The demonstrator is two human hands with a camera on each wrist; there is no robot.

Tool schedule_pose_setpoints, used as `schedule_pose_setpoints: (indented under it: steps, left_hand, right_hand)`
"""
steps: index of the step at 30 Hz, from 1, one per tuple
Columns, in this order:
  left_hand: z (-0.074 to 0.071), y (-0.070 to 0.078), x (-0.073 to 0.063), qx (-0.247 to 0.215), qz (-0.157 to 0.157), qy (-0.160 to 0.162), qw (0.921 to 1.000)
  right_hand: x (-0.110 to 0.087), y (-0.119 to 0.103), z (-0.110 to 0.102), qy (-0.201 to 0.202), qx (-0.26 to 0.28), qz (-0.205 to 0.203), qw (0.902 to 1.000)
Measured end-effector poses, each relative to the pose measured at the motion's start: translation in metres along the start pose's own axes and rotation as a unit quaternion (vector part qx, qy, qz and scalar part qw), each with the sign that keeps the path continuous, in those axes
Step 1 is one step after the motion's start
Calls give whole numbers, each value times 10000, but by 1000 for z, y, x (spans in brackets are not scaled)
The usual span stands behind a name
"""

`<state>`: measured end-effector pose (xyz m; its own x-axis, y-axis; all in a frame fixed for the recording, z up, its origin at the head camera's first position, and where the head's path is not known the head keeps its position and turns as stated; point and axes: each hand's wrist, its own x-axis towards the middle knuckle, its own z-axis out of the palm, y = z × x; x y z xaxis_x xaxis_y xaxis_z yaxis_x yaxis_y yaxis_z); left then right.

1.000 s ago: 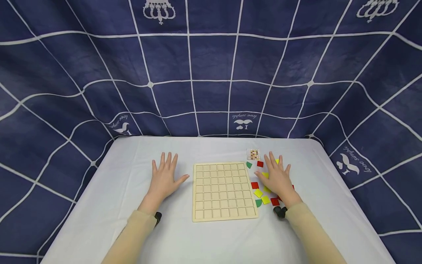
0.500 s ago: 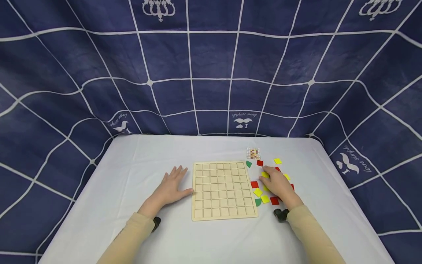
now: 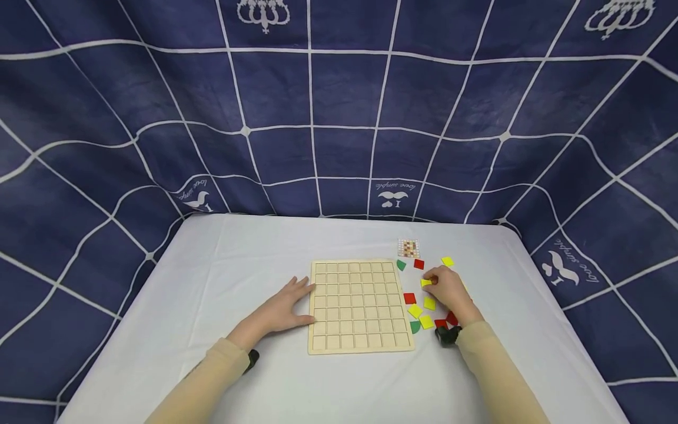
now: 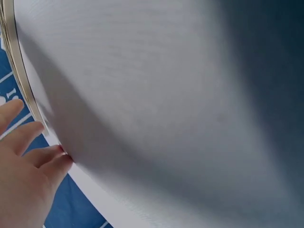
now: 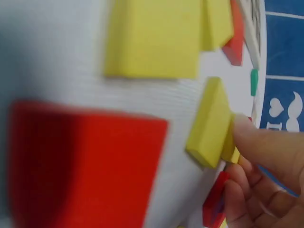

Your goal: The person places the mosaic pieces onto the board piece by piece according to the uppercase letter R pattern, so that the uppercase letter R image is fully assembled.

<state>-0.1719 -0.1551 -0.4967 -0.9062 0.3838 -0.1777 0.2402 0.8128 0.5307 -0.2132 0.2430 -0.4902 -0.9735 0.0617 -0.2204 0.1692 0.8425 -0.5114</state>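
Note:
A square wooden grid board (image 3: pixel 360 307) lies flat on the white table in the head view. My left hand (image 3: pixel 282 309) has its fingertips and thumb at the board's left edge, its fingers mostly straight. To the right of the board, my right hand (image 3: pixel 452 293) pinches a yellow square tile (image 3: pixel 426 282) between thumb and fingers. In the right wrist view the thumb presses on this yellow tile (image 5: pixel 230 145), just behind another yellow tile (image 5: pixel 208 126). The left wrist view shows the left hand (image 4: pixel 26 183) by the board's edge (image 4: pixel 23 71).
Near the right hand lie loose tiles: a red square (image 3: pixel 409 298), a yellow square (image 3: pixel 426 321), a green rounded piece (image 3: pixel 415 327) and several others. A small printed pattern card (image 3: pixel 408 248) is behind them. A blue curtain (image 3: pixel 339 153) surrounds the table (image 3: pixel 339 388).
My left hand has moved right until it meets the board's left edge. From spread fingers over the tiles, my right hand has curled and taken hold of a yellow tile.

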Motion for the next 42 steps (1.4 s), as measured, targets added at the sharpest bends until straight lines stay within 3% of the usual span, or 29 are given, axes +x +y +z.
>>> schedule_pose_setpoints:
  steps: [5,9,17,29,35,42]
  left_hand:
    - [3,1,0,283,34,-153,9995]
    - [4,0,0,380,149,-176,9990]
    - [4,-1,-2,386,264,-241,9986]
    - [5,3,-4,356,244,-360,9984]
    - [6,3,-3,404,261,-366,9982]
    - [4,4,-1,490,213,-406,9977]
  right_hand:
    - [2,1,1,-191,180,360,9990]
    - [1,-4,1,-218,325,353,9986]
    - [3,-40,11,32,1031,-305,9942]
    - [8,-105,58,-158,1941,-946,9763]
    - [13,-122,72,-156,1708,-1155,9784]
    - [16,-131,74,-47,1550,-1098,9818]
